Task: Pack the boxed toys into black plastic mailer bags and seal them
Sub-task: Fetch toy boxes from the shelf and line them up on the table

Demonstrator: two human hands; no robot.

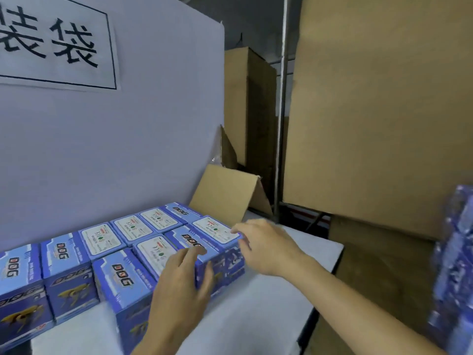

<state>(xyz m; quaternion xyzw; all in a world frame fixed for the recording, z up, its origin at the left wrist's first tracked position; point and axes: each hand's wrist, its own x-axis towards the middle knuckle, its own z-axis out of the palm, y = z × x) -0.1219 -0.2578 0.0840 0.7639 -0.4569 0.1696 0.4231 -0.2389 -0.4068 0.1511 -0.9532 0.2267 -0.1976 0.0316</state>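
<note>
The boxed toys [110, 254] are standing in two rows on the white table [268, 298]; they are blue, with "DOG" lettering and a yellow robot dog picture. The left hand [179, 283] is gripping one front-row box, fingers on top, thumb on its side. The right hand [266, 242] is touching the end box with loose fingers. An open cardboard carton [225, 196] is standing behind, its inside hidden. More blue boxes [455, 265] at the right edge are blurred.
</note>
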